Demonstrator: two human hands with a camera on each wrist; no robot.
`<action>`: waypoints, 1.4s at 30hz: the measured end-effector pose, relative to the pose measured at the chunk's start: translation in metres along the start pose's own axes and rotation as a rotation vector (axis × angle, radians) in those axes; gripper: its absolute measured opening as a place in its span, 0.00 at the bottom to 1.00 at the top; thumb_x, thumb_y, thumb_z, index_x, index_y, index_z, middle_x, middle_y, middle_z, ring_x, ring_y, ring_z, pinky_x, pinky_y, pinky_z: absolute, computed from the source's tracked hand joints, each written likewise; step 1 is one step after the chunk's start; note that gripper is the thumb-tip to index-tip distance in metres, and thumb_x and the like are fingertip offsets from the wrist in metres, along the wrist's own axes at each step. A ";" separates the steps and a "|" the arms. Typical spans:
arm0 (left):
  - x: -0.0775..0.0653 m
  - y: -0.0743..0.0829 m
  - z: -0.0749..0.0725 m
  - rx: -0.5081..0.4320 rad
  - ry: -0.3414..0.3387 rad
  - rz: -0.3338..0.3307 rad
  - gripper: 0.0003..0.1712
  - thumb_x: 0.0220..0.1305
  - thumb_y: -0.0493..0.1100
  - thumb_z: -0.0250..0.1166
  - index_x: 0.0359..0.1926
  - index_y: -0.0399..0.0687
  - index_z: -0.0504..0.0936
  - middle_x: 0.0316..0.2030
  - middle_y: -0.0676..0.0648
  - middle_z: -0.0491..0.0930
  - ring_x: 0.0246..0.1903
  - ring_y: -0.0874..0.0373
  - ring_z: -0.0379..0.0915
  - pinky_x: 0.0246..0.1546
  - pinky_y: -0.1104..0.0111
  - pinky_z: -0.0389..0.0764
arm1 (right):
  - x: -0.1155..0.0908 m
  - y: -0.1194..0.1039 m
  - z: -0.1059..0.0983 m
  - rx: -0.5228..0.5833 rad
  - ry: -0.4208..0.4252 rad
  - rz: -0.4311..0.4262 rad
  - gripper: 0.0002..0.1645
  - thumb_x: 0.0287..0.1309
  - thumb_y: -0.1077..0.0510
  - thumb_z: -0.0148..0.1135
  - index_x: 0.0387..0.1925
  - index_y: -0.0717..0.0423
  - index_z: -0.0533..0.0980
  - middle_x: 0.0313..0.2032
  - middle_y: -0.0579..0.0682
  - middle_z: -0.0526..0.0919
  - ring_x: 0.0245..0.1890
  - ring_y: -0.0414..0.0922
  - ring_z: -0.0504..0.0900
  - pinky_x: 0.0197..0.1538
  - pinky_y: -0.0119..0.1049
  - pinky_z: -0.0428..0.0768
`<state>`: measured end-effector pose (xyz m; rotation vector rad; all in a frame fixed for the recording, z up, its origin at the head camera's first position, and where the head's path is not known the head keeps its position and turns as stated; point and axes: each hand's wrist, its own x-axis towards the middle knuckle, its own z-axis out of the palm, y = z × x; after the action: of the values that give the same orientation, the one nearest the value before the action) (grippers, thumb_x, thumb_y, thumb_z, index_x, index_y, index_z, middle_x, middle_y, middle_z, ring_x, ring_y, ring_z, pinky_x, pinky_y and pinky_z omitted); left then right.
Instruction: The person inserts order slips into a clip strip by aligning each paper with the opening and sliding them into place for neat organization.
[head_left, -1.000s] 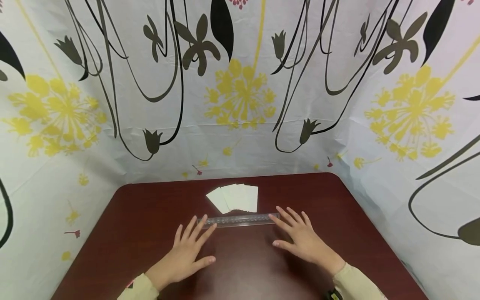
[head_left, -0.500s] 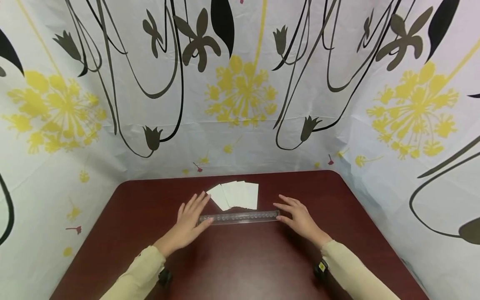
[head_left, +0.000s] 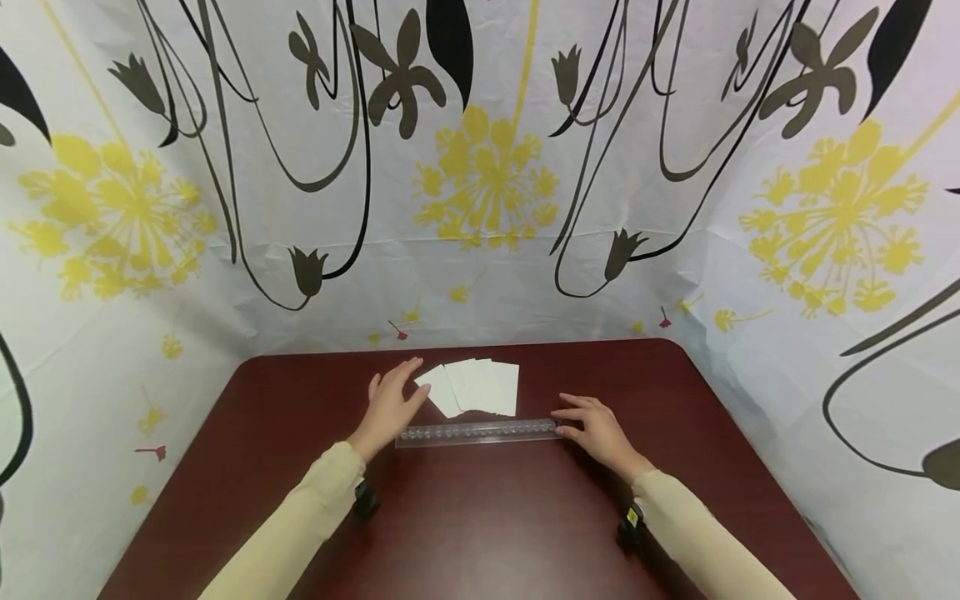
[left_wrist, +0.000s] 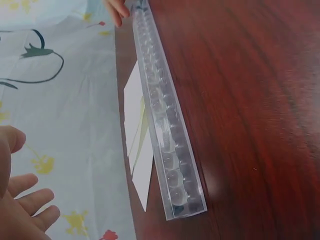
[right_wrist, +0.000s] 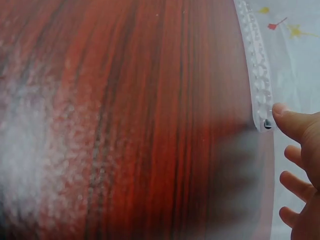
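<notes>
A long, narrow clear plastic case [head_left: 480, 432] lies across the table, with rows of round clear bumps along it in the left wrist view. Just behind it several white cards [head_left: 480, 387] are fanned out, overlapping each other. My left hand [head_left: 387, 410] hovers by the left edge of the cards, above the case's left end, its fingers loosely bent and holding nothing. At the opposite end, my right hand [head_left: 600, 432] has its fingers spread a little, and the thumb [right_wrist: 287, 117] is right at the tip of the case.
Everything lies on a dark red wood-grain table [head_left: 480, 525] with rounded far corners. A white sheet with yellow and grey flowers [head_left: 480, 292] hangs behind and along both sides. Dark devices are strapped at both wrists, under cream sleeves [head_left: 300, 517].
My left hand has gone forward and right, from the case's left end to the cards' edge. The right hand has drawn its fingers closer together at the case's right end.
</notes>
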<state>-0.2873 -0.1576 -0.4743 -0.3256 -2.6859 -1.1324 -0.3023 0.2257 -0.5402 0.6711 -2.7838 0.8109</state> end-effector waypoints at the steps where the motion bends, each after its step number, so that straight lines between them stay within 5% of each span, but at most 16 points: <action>1: 0.004 -0.001 0.001 0.002 0.009 -0.011 0.31 0.71 0.50 0.59 0.72 0.49 0.66 0.72 0.42 0.65 0.73 0.43 0.57 0.73 0.36 0.40 | 0.001 0.000 0.000 -0.003 0.003 -0.001 0.20 0.59 0.54 0.68 0.53 0.52 0.83 0.67 0.58 0.74 0.66 0.60 0.70 0.68 0.68 0.62; 13: 0.036 -0.015 0.027 0.016 0.060 -0.134 0.28 0.68 0.47 0.62 0.65 0.40 0.74 0.64 0.37 0.75 0.66 0.41 0.69 0.72 0.39 0.51 | 0.004 0.003 0.005 -0.009 0.014 0.033 0.17 0.59 0.58 0.68 0.50 0.53 0.84 0.60 0.56 0.80 0.61 0.57 0.76 0.63 0.60 0.73; 22: 0.045 -0.025 0.040 0.060 0.092 -0.211 0.26 0.66 0.44 0.62 0.62 0.37 0.76 0.61 0.36 0.78 0.63 0.40 0.72 0.72 0.38 0.49 | 0.006 0.003 0.003 -0.004 -0.031 0.068 0.15 0.59 0.56 0.68 0.48 0.51 0.85 0.57 0.55 0.83 0.57 0.57 0.78 0.58 0.57 0.78; 29: 0.051 -0.033 0.047 0.087 0.092 -0.284 0.26 0.64 0.44 0.64 0.60 0.36 0.78 0.58 0.35 0.79 0.60 0.36 0.71 0.62 0.42 0.60 | 0.013 0.006 0.000 0.007 -0.074 0.082 0.14 0.59 0.56 0.68 0.46 0.50 0.86 0.55 0.57 0.84 0.57 0.59 0.79 0.58 0.57 0.78; 42: 0.054 -0.032 0.055 0.192 0.012 -0.495 0.24 0.63 0.48 0.65 0.47 0.29 0.80 0.53 0.29 0.74 0.57 0.33 0.67 0.58 0.41 0.71 | 0.019 0.008 -0.001 0.026 -0.118 0.094 0.13 0.59 0.55 0.68 0.45 0.50 0.87 0.57 0.56 0.83 0.60 0.60 0.77 0.59 0.57 0.78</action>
<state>-0.3538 -0.1328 -0.5191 0.3984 -2.9163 -0.9617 -0.3228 0.2253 -0.5375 0.6161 -2.9354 0.8529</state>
